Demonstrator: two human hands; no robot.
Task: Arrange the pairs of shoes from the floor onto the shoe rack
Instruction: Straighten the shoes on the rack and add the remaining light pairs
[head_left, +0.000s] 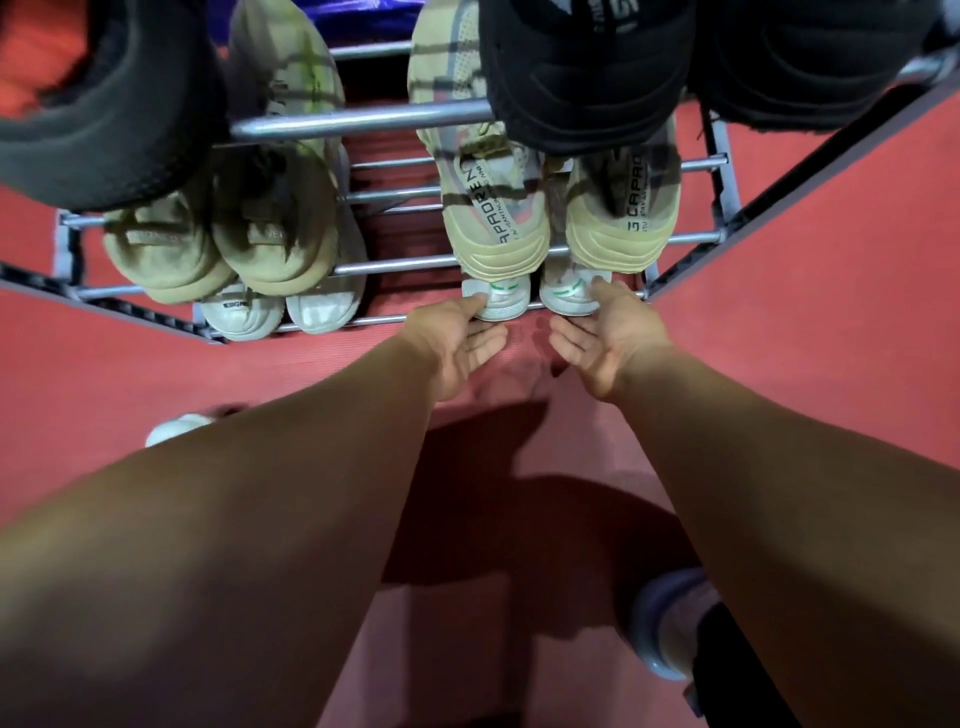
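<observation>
1. Beyond both hands, I saw the shoe rack (363, 118), tiers loaded.
2. Just past my thumbs, the white pair (498, 305) sat on its lowest rails.
3. My left hand (460, 338) and right hand (608, 332) lay slack-fingered, thumbs touching its heels, gripping nothing.

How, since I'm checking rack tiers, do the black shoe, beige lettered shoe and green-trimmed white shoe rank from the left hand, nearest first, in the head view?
1. Green-trimmed white shoe, bottom tier, touching the left hand.
2. Beige lettered shoe, next tier up.
3. Black shoe, top tier, farthest.
</observation>
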